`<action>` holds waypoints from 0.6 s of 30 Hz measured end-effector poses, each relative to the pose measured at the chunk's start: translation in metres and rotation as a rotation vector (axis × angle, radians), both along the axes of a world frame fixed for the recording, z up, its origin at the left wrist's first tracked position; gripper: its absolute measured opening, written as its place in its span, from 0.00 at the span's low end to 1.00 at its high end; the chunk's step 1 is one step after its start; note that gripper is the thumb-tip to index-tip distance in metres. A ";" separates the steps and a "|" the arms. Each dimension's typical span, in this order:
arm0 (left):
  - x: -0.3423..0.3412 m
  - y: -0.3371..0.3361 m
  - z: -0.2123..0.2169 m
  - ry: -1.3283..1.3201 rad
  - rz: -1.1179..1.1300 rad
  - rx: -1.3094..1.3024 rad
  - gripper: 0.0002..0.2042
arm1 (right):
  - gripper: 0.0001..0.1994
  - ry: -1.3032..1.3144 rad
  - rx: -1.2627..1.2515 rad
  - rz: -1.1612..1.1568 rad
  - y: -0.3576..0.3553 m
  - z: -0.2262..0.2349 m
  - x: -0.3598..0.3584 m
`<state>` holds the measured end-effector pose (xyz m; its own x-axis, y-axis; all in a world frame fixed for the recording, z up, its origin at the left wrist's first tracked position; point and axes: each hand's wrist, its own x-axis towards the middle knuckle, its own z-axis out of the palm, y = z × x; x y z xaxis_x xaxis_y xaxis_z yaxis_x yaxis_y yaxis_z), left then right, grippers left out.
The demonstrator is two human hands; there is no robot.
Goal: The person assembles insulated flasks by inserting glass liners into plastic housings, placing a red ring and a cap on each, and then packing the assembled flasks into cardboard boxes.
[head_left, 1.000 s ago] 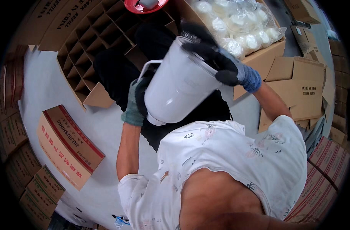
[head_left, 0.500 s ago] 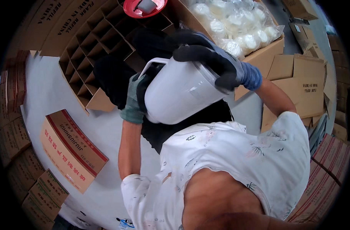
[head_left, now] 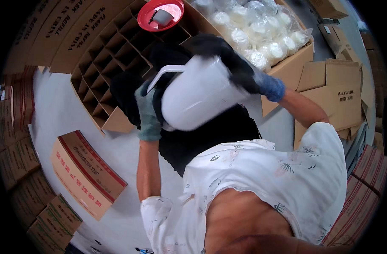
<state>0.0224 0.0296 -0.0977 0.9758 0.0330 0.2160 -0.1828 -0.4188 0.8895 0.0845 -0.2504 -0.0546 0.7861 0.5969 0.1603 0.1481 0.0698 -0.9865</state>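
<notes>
I hold a white plastic jug (head_left: 197, 95) with a white handle, tilted on its side in front of my chest. My left hand (head_left: 147, 111), in a grey-green and black glove, grips it at the handle end. My right hand (head_left: 231, 63), in a black glove with a blue cuff, is wrapped over the jug's upper right end. Below the jug lies my dark-clothed lap.
A cardboard box with divider cells (head_left: 104, 72) stands ahead on the left, a red bowl (head_left: 160, 13) on it. A carton of bagged white pieces (head_left: 261, 29) sits ahead right. Flat and closed cartons (head_left: 85, 173) lie around on the grey floor.
The jug has tipped from nearly upright onto its side and turned. My right hand slid over its upper end; my left hand stayed at the handle.
</notes>
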 end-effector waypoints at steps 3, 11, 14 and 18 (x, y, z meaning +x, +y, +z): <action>0.015 -0.055 0.083 -0.471 -0.198 0.573 0.18 | 0.37 -0.321 -0.064 -0.209 -0.006 -0.068 0.004; 0.019 0.000 0.018 0.515 -0.038 -0.536 0.12 | 0.30 0.128 -0.161 0.134 -0.051 -0.027 0.023; 0.013 0.013 -0.007 0.369 -0.100 -0.233 0.12 | 0.36 -0.451 -0.138 0.235 0.013 0.055 0.012; 0.029 -0.014 0.045 -0.188 0.159 0.109 0.13 | 0.33 0.232 0.132 -0.072 0.019 0.008 0.006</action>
